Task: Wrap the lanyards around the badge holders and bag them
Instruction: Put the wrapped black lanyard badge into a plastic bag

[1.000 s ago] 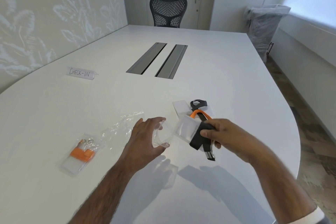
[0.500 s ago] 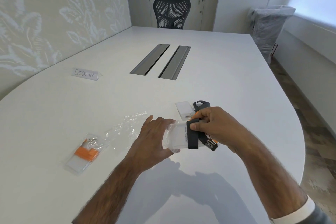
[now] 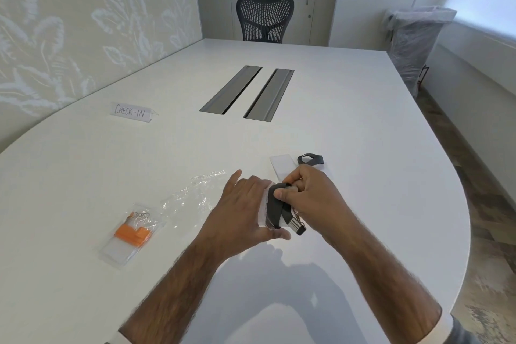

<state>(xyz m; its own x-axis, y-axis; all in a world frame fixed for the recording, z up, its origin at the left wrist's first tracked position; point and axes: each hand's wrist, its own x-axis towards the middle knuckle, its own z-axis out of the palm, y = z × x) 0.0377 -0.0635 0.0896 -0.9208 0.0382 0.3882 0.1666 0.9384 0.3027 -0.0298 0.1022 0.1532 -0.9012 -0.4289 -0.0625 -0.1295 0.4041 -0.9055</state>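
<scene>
My right hand (image 3: pixel 312 195) pinches a badge holder wrapped in a black lanyard (image 3: pixel 275 209), its metal clip sticking out at the lower right. My left hand (image 3: pixel 245 209) holds the mouth of a clear plastic bag around the holder's left end; the bag itself is mostly hidden under the hand. Behind my right hand lies another clear badge holder (image 3: pixel 282 166) with a loose black lanyard (image 3: pixel 310 160). At the left, a bagged holder with an orange lanyard (image 3: pixel 132 234) lies flat on the white table (image 3: pixel 363 148).
An empty clear bag (image 3: pixel 195 193) lies crumpled left of my hands. A "CHECK-IN" sign (image 3: pixel 131 112) stands further left. Two metal cable slots (image 3: pixel 248 92) run down the table's middle. A black mesh chair (image 3: pixel 264 18) stands at the far end, a covered bin (image 3: pixel 416 36) at the right.
My right hand has carried the wrapped holder leftward into the bag's mouth held by my left hand. The two hands have come together.
</scene>
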